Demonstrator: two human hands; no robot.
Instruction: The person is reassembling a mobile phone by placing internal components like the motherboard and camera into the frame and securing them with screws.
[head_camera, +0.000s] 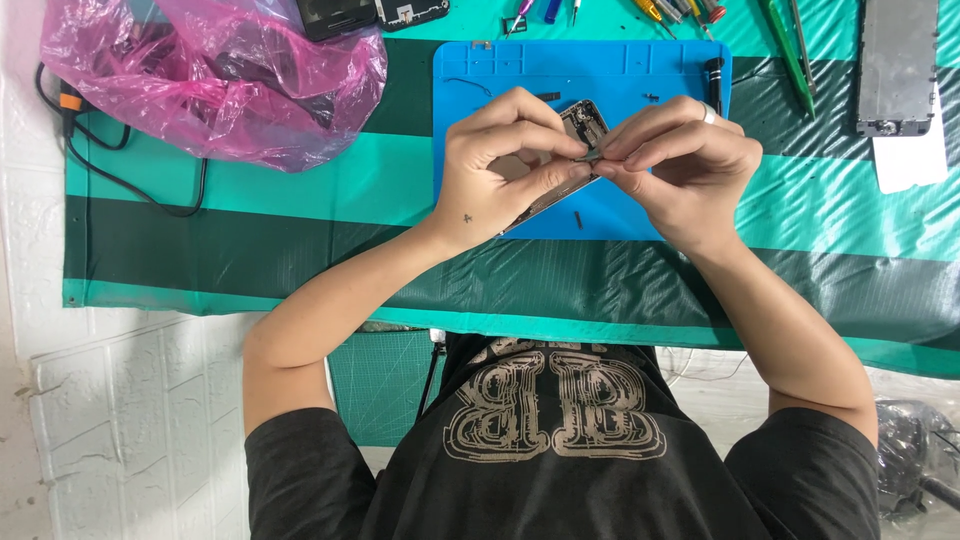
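Both hands on phone frame, over blue mat.
Your left hand (500, 165) grips the frame (560, 170) closed, long axis running up-right; your right hand (680, 160) pinches a small part (592, 153) at its top edge.

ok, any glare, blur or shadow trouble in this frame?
Head view: even light, sharp focus, no motion blur; soft sheen on the striped cloth and pink plastic bag. Left hand and right hand cover most of the opened phone; only faint shadow falls on the blue mat.
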